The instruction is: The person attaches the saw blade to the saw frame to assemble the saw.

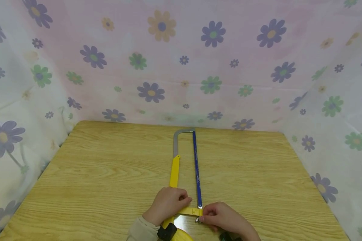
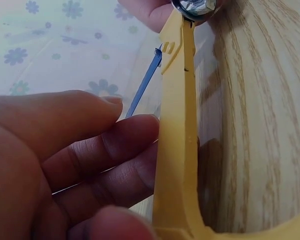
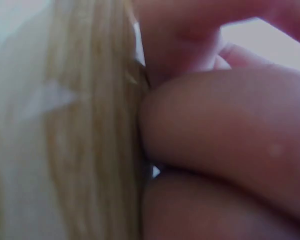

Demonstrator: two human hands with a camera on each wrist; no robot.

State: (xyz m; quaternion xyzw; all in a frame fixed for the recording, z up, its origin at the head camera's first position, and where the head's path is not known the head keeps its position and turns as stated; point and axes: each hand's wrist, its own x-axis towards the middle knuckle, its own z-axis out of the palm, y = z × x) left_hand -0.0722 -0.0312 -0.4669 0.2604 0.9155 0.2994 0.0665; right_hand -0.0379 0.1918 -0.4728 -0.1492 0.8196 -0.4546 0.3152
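A hacksaw lies on the wooden table, its yellow-and-grey frame pointing away from me. Its blue blade runs along the right side between the frame's two ends. My left hand holds the yellow frame near the handle, with curled fingers against the frame bar in the left wrist view. At the near end of the blade, my right hand pinches at a small metal wing nut. In the right wrist view, the right fingers fill much of the picture and mostly hide the nut.
The wood-grain table extends around the saw on both sides. A flower-printed cloth hangs behind it and at the left and right. Light reflects off the tabletop below the frame.
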